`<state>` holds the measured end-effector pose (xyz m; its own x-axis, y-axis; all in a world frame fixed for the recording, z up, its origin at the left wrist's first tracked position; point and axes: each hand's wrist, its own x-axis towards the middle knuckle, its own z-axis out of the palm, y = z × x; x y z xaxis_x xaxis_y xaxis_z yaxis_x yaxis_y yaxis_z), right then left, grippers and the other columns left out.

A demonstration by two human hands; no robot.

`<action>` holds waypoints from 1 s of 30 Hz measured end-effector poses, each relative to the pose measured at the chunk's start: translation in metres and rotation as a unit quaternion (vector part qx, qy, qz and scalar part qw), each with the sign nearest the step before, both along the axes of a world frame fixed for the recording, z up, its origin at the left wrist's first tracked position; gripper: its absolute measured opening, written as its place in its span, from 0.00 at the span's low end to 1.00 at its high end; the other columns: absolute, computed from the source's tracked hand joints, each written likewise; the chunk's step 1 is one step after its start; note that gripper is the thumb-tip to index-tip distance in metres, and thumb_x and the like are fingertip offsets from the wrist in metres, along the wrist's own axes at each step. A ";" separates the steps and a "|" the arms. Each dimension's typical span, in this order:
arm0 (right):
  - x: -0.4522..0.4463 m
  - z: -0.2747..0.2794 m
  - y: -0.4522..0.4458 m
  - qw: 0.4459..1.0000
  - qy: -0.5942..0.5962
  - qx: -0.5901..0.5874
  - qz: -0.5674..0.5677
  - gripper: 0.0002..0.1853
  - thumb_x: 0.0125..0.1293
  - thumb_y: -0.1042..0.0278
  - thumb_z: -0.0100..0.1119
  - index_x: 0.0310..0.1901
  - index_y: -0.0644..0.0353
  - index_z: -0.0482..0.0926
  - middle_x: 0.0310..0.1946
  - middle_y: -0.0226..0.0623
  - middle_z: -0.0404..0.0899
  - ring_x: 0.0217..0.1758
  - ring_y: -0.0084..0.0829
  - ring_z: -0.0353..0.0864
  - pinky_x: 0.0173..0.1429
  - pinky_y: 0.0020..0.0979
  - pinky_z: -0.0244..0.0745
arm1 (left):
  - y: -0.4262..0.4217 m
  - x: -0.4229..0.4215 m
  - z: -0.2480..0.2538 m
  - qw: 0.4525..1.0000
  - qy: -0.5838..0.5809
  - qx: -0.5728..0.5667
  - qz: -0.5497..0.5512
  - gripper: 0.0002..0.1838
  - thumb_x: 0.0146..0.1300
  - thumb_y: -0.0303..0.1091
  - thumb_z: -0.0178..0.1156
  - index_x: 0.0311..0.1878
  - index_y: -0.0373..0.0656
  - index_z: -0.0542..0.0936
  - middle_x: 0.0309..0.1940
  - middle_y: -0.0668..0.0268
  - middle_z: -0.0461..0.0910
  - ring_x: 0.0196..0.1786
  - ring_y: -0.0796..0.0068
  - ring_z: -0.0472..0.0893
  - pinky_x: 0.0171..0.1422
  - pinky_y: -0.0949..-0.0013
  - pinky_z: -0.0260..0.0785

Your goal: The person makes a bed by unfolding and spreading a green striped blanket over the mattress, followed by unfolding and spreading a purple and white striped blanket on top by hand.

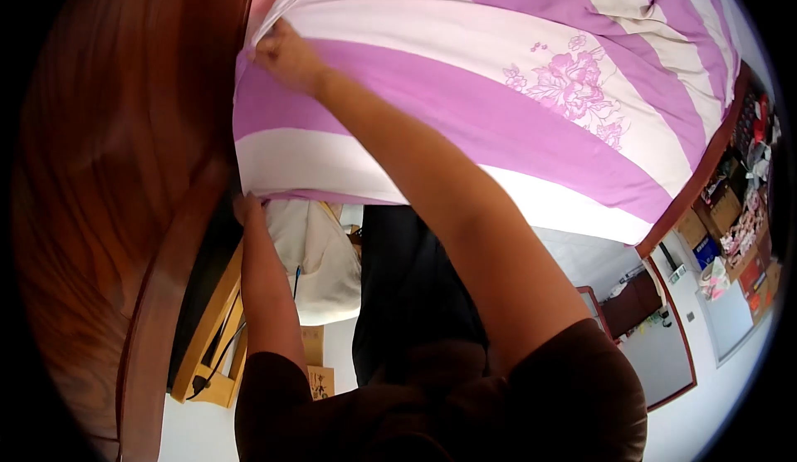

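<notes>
A purple and white striped sheet point(432, 97) with a printed flower pattern is spread over the bed. My right hand point(286, 57) is closed on the sheet's left edge near the top, with the cloth bunched at its fingers. Lower down, my left hand point(247, 207) is at the near left corner of the same sheet, beside the wooden headboard. Its fingers are small and partly hidden by the cloth edge, and they appear closed on it. Between the two hands the sheet's edge runs along the headboard.
The dark wooden headboard point(124, 146) fills the left side. Below the sheet are a light cloth bag point(320, 263), a wooden frame point(212, 337) with a cable and a cardboard box point(321, 381). Boxes and mixed items point(730, 213) stand at the far right, near a framed panel point(660, 362).
</notes>
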<state>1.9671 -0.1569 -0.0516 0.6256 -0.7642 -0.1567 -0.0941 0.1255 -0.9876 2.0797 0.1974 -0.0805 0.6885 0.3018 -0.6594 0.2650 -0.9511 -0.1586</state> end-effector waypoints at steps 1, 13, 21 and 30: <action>0.000 -0.004 0.005 1.000 0.006 -0.023 0.004 0.05 0.55 0.64 0.59 0.27 0.54 0.81 0.48 0.50 0.64 0.49 0.47 0.68 0.56 0.37 0.66 | 0.008 0.001 -0.001 0.994 0.011 -0.039 0.100 0.14 0.62 0.35 0.48 0.42 0.34 0.76 0.41 0.53 0.78 0.42 0.59 0.79 0.47 0.58 0.71; -0.157 0.029 0.019 0.927 0.305 -0.136 -0.170 0.30 0.49 0.70 0.61 0.59 0.51 0.68 0.64 0.53 0.55 0.64 0.52 0.59 0.63 0.47 0.60 | -0.236 -0.072 0.075 0.854 -0.208 -0.354 -0.320 0.12 0.63 0.32 0.52 0.45 0.36 0.75 0.42 0.56 0.76 0.48 0.59 0.74 0.54 0.64 0.65; -0.422 -0.039 -0.029 0.688 0.568 0.198 -0.406 0.50 0.49 0.51 0.66 0.67 0.66 0.48 0.63 0.62 0.48 0.67 0.53 0.51 0.68 0.44 0.53 | -0.489 -0.141 -0.016 0.603 -0.156 -0.492 -0.608 0.16 0.59 0.31 0.54 0.51 0.43 0.75 0.47 0.57 0.76 0.52 0.55 0.71 0.58 0.59 0.63; -0.429 -0.040 -0.040 0.677 0.642 0.234 -0.274 0.60 0.48 0.46 0.68 0.66 0.71 0.36 0.64 0.74 0.34 0.70 0.62 0.38 0.72 0.46 0.42 | -0.605 -0.210 0.003 0.688 0.045 -0.278 -0.668 0.14 0.59 0.44 0.53 0.43 0.47 0.78 0.37 0.54 0.80 0.43 0.52 0.78 0.47 0.53 0.70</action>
